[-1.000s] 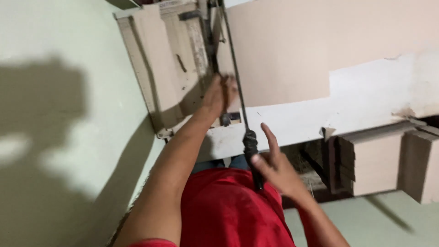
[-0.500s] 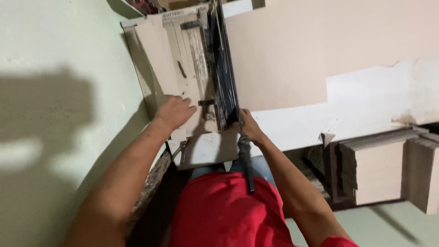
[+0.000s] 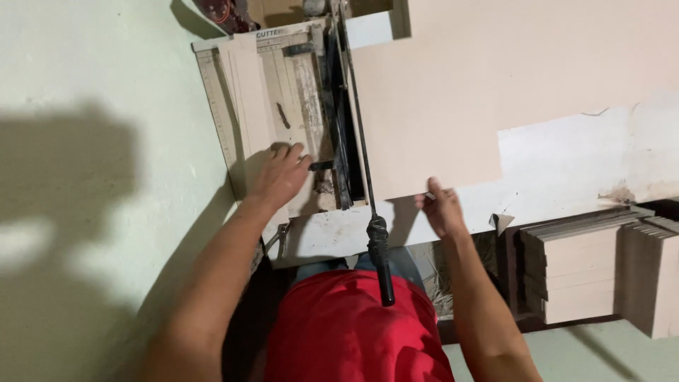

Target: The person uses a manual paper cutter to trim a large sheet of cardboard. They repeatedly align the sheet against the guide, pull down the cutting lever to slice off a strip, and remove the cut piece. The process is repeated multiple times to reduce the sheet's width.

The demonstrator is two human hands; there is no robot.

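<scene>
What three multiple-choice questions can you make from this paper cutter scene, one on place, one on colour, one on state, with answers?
1. Where does the left hand rest?
A. on the flat ruled cutter board
B. on the stacked boards
C. on the lever grip

2. What colour is the shirt?
A. blue
B. red
C. white

3. What is the long black-handled cutter lever doing?
A. gripped by the right hand
B. lying free of both hands
C. missing

A: palm lies flat on the board. B: the cloth is plainly red. B: the right hand touches the large beige sheet instead.
</scene>
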